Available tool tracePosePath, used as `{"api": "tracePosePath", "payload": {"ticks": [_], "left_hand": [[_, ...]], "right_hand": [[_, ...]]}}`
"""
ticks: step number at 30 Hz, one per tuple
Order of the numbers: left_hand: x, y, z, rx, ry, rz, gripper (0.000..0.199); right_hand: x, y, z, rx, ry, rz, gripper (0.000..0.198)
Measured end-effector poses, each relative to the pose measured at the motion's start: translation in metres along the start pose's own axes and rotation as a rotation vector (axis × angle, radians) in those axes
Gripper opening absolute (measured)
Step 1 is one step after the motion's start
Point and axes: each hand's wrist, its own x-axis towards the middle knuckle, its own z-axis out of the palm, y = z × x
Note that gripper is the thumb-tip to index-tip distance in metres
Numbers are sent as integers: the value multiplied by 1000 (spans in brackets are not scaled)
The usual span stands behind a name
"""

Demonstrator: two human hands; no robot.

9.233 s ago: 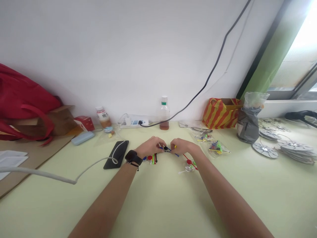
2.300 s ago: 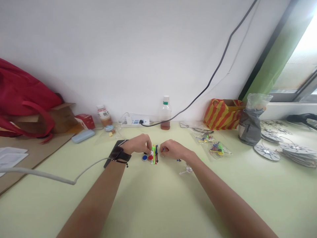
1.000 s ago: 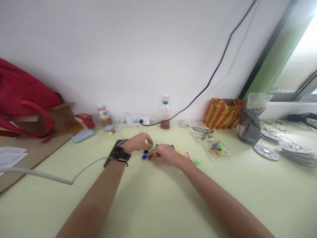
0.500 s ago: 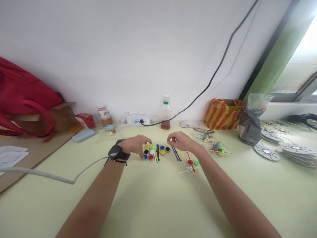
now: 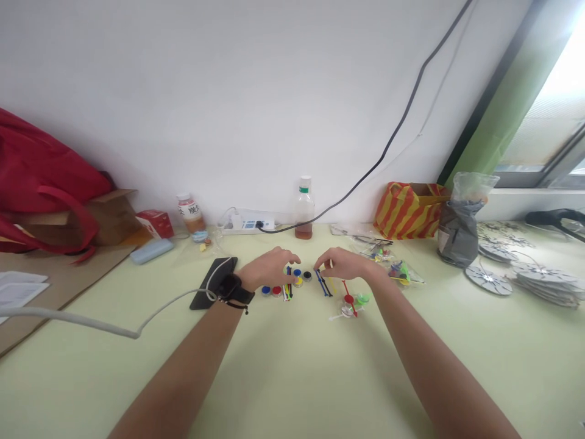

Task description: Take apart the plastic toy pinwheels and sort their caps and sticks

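Observation:
My left hand (image 5: 273, 267), wearing a black watch, reaches over the small round pieces with thumb and fingers apart. Its thumb is at the yellow disc (image 5: 298, 281), close to a bundle of thin coloured arrows (image 5: 287, 291). Just beyond are a blue disc (image 5: 297, 272) and a black disc (image 5: 308, 276). Below the hand show another blue disc (image 5: 265, 291) and a red disc (image 5: 276, 291); the hand covers others. My right hand (image 5: 342, 263) has bent, parted fingers at the upper ends of blue and black arrows (image 5: 323, 284); contact is unclear. Nearby lies a red arrow spinner (image 5: 350, 299).
A black phone (image 5: 205, 292) with a cable lies left of the hands. Behind stand a power strip (image 5: 249, 224) and a bottle (image 5: 304, 210). To the right are bagged parts (image 5: 404, 274), a striped bag (image 5: 406, 210), a grey bag (image 5: 458, 235) and stacked discs (image 5: 548, 283).
My left hand has shifted right, from the left group of discs to the yellow one, uncovering more of the phone. My right hand has moved slightly right and down to the arrows.

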Motion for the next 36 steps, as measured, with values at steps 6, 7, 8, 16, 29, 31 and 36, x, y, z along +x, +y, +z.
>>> {"api": "tracePosePath", "payload": {"ticks": [6,7,8,16,29,31,36], "left_hand": [[11,-4,20,15,10,40,38],[12,-5,21,13,16,47,37],[13,-7,22,7,22,52,36],[12,-11,25,-97,10,49,42],[13,-13,25,-127,12,64,47],[13,-15,25,-129,14,57,49],[10,-16,23,-139,45,46,47]], "right_hand": [[8,-11,12,-9,-75,-46,42],[7,-11,11,-12,-74,-41,43],[6,-12,10,-14,-72,-39,44],[5,-10,8,15,-79,-16,42],[-31,5,-26,229,-467,145,27],[-29,11,-23,235,-504,190,29],[-26,23,-22,249,-521,210,32]]}}
